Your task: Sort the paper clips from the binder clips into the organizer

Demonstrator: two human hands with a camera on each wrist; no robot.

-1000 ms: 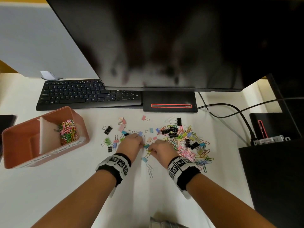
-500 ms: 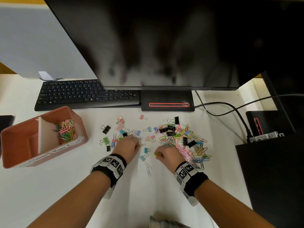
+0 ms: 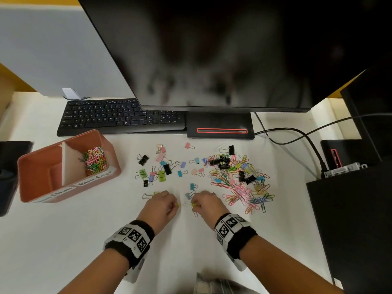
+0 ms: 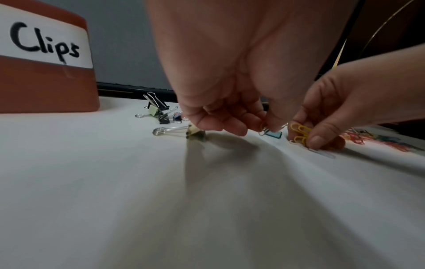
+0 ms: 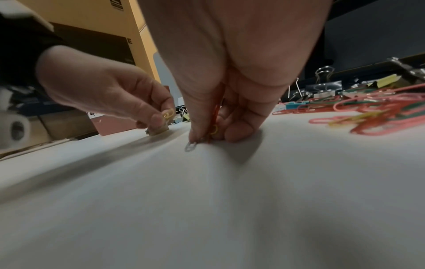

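Since 1 second ago we have drawn both hands back from the heap: our left hand and right hand each pinch yellow paper clips. Some clips fill the organizer; most remain unsorted.

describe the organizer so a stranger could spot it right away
Start at the black keyboard; the organizer sits just in front of its left end. It is the only terracotta box, split by a white divider, with coloured paper clips in its right compartment.
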